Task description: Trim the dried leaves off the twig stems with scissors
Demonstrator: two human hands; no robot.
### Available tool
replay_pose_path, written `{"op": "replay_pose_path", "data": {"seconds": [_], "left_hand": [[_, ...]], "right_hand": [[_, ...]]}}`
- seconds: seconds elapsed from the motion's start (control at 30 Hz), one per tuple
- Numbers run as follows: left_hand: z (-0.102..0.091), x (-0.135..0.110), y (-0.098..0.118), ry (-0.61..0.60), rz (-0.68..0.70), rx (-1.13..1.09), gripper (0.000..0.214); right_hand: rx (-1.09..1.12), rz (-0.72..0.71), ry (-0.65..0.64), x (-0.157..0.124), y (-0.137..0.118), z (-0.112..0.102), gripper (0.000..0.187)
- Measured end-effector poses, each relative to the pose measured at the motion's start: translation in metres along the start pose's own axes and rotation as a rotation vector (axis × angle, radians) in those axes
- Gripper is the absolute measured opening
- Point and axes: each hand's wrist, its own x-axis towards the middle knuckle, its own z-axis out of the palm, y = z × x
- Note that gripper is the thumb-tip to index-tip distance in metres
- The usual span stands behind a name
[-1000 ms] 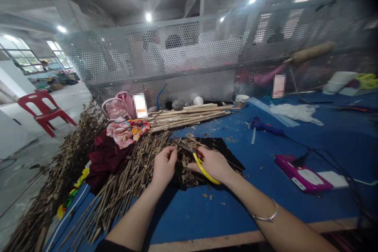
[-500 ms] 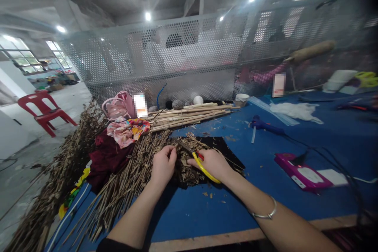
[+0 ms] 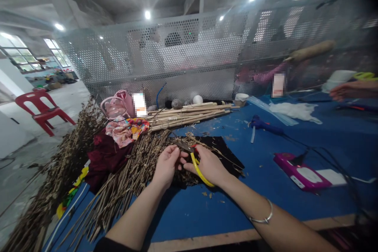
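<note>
Yellow-handled scissors (image 3: 198, 172) clamped in our right hand (image 3: 211, 165), inside the near edge of the table (image 3: 330, 138). Left hand (image 3: 165, 168) curls beside the blades (image 3: 183, 145); we can't tell if it's pinching anything. Dried stems (image 3: 119, 189) run toward the left edge. For clean snips, we'd keep fingertips clear, blades steady.

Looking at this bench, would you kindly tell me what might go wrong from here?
The left hand is very close to the scissors in the right hand, so a slip might nick it. Dried stalks lie loose beside the left forearm, which might drag them out of place.
</note>
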Motion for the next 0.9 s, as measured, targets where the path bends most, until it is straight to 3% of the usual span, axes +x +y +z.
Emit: {"op": "replay_pose_path", "data": {"seconds": [0.3, 0.63, 0.9], "left_hand": [[0.0010, -0.0002, -0.0077, -0.014, 0.004, 0.008, 0.032], [0.0018, -0.0013, -0.0008, 0.068, 0.002, 0.071, 0.033], [-0.0036, 0.0066, -0.0059, 0.118, 0.098, 0.033, 0.035]], "right_hand": [[-0.001, 0.005, -0.039, -0.0044, -0.0031, 0.0066, 0.043], [-0.018, 0.066, -0.041, -0.0018, -0.0034, 0.0061, 0.038], [-0.070, 0.062, -0.010, 0.0010, 0.0039, 0.0078, 0.041]]}}
